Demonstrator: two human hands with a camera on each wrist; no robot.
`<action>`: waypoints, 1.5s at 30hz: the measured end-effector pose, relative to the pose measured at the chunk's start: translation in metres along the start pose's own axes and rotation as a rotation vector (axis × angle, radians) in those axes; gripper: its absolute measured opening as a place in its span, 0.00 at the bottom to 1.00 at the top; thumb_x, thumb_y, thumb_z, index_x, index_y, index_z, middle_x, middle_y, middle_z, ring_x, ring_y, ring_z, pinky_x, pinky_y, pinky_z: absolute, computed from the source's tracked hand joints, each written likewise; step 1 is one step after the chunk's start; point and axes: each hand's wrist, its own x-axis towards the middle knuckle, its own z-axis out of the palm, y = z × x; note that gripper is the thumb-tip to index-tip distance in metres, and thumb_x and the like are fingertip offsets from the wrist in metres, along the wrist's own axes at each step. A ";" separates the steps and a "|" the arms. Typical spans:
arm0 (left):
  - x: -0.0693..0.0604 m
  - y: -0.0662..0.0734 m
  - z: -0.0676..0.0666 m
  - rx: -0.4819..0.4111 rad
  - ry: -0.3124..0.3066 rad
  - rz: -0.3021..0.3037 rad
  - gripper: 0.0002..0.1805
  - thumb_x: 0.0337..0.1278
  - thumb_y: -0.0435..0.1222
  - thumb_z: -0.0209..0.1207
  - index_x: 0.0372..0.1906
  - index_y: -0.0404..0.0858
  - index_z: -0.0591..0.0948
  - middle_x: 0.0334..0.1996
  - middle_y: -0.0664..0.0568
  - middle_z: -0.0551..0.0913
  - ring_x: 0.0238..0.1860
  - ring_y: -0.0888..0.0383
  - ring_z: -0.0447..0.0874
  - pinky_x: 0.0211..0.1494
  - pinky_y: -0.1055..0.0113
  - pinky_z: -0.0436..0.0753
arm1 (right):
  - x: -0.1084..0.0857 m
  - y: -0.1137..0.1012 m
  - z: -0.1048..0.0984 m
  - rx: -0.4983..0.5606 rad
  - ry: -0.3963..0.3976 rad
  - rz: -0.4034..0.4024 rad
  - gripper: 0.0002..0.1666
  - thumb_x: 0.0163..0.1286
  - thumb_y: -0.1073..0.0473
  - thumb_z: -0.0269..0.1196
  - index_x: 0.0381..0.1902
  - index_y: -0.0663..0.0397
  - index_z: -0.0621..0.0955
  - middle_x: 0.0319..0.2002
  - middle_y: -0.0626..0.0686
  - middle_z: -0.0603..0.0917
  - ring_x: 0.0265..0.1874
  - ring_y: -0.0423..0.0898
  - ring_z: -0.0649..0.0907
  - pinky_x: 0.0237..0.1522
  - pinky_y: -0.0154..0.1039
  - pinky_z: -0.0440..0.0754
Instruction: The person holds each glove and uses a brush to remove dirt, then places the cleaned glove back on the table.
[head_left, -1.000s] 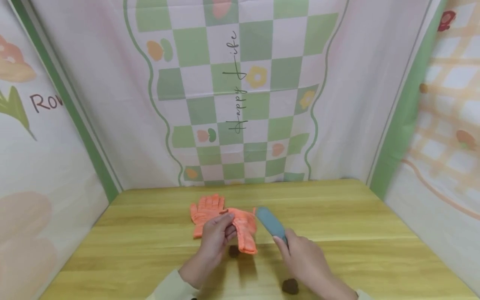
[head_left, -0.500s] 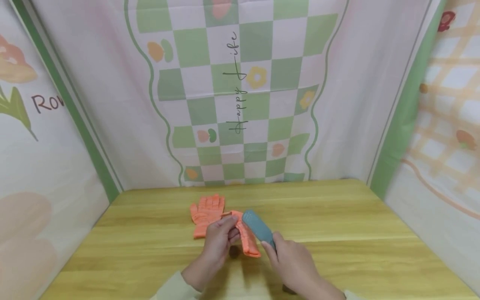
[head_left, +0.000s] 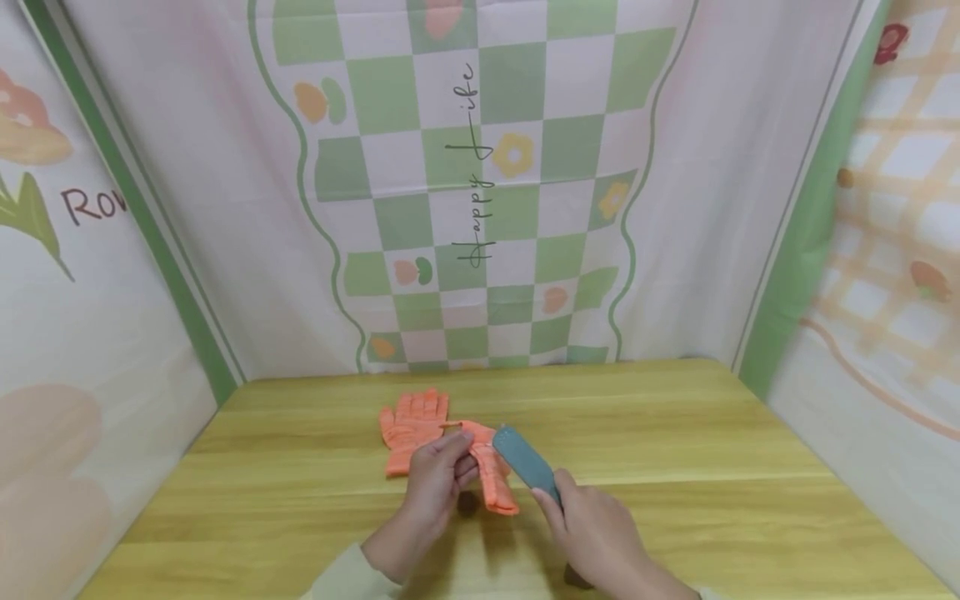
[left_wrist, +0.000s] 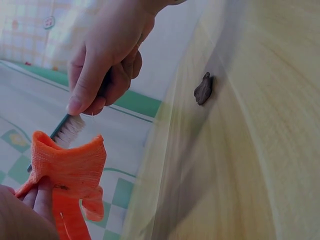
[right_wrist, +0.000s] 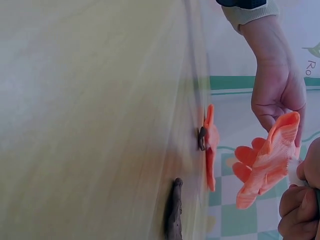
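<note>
My left hand [head_left: 437, 482] pinches an orange knit glove [head_left: 497, 485], held above the table with its cuff hanging toward me. In the left wrist view a small dark smudge shows on the fabric near my fingers. My right hand [head_left: 600, 527] grips the handle of a teal brush [head_left: 527, 463]. Its white bristles [left_wrist: 70, 131] face the glove and sit right at its cuff and side in the left wrist view; exact contact is hard to tell. A second orange glove [head_left: 414, 423] lies flat on the table behind my left hand, fingers pointing away.
Two dark brown lumps lie on the wood-grain table [head_left: 300, 467]: one lump [head_left: 468, 502] below the held glove, another [right_wrist: 175, 212] mostly hidden under my right hand in the head view. Patterned curtains [head_left: 480, 208] enclose the table at back and sides.
The brush has come left from beside the held glove onto it, then shifted slightly back right. The held glove has turned and looks narrower. The flat glove has not moved.
</note>
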 end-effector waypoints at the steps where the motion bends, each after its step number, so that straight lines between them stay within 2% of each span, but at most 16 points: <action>1: 0.000 0.000 0.000 0.004 -0.001 0.001 0.07 0.63 0.27 0.57 0.31 0.35 0.84 0.21 0.52 0.83 0.23 0.66 0.82 0.29 0.73 0.84 | 0.000 0.000 0.000 -0.001 -0.002 0.002 0.15 0.74 0.48 0.57 0.30 0.50 0.71 0.14 0.42 0.63 0.11 0.37 0.63 0.13 0.31 0.62; 5: -0.002 0.002 0.000 0.017 -0.004 0.003 0.06 0.64 0.28 0.57 0.33 0.34 0.84 0.22 0.52 0.84 0.24 0.65 0.82 0.31 0.73 0.84 | -0.001 0.001 -0.001 0.005 0.000 -0.011 0.16 0.74 0.48 0.57 0.30 0.50 0.72 0.13 0.42 0.63 0.11 0.36 0.62 0.13 0.31 0.61; 9: -0.003 0.005 0.001 -0.008 -0.007 0.007 0.09 0.64 0.27 0.56 0.29 0.36 0.83 0.21 0.52 0.83 0.23 0.66 0.82 0.30 0.74 0.84 | -0.002 0.003 -0.001 0.012 -0.005 0.000 0.15 0.74 0.48 0.57 0.30 0.50 0.72 0.14 0.42 0.64 0.11 0.36 0.63 0.13 0.30 0.62; 13: -0.003 0.009 0.003 -0.035 -0.001 0.025 0.10 0.64 0.27 0.56 0.27 0.37 0.82 0.19 0.53 0.82 0.21 0.67 0.80 0.29 0.75 0.83 | -0.003 0.006 0.001 0.005 -0.025 0.000 0.15 0.72 0.49 0.59 0.30 0.51 0.73 0.14 0.42 0.64 0.12 0.36 0.63 0.13 0.31 0.63; 18: -0.003 0.011 0.002 -0.015 -0.009 0.035 0.10 0.63 0.27 0.57 0.28 0.37 0.83 0.18 0.54 0.81 0.20 0.67 0.79 0.29 0.75 0.83 | -0.006 0.010 0.004 -0.018 -0.063 -0.007 0.14 0.71 0.51 0.61 0.33 0.56 0.76 0.16 0.43 0.68 0.12 0.38 0.65 0.12 0.32 0.64; 26: -0.002 0.013 0.001 -0.016 0.019 0.027 0.12 0.64 0.26 0.55 0.26 0.38 0.82 0.18 0.55 0.81 0.21 0.67 0.79 0.28 0.74 0.83 | 0.002 0.017 -0.002 -0.047 -0.072 0.097 0.16 0.72 0.52 0.59 0.38 0.63 0.77 0.16 0.47 0.70 0.11 0.41 0.68 0.10 0.32 0.66; 29: -0.002 0.013 0.000 -0.011 0.012 0.024 0.11 0.64 0.26 0.55 0.27 0.37 0.83 0.20 0.54 0.82 0.22 0.66 0.81 0.29 0.74 0.83 | 0.005 0.013 -0.009 -0.008 -0.060 0.114 0.17 0.74 0.51 0.57 0.37 0.61 0.76 0.16 0.47 0.69 0.12 0.41 0.68 0.12 0.33 0.66; 35: -0.003 0.009 -0.001 0.009 -0.019 0.003 0.09 0.64 0.27 0.56 0.29 0.36 0.84 0.19 0.53 0.82 0.21 0.67 0.79 0.28 0.75 0.81 | 0.006 -0.008 -0.018 0.059 -0.051 0.058 0.18 0.76 0.46 0.54 0.28 0.49 0.70 0.14 0.44 0.66 0.11 0.38 0.64 0.13 0.32 0.62; 38: -0.004 0.007 0.000 0.013 -0.025 0.003 0.09 0.63 0.27 0.57 0.28 0.36 0.84 0.19 0.54 0.81 0.20 0.67 0.76 0.26 0.76 0.80 | 0.006 -0.013 -0.016 0.063 -0.048 0.022 0.18 0.75 0.46 0.54 0.27 0.49 0.69 0.13 0.43 0.65 0.10 0.36 0.62 0.12 0.31 0.61; 45: -0.004 0.004 0.002 0.018 -0.035 0.007 0.10 0.63 0.26 0.56 0.28 0.36 0.84 0.19 0.54 0.81 0.20 0.67 0.77 0.27 0.75 0.81 | 0.003 -0.012 -0.008 0.043 -0.012 -0.021 0.16 0.74 0.49 0.57 0.27 0.49 0.70 0.13 0.41 0.63 0.10 0.35 0.62 0.11 0.29 0.60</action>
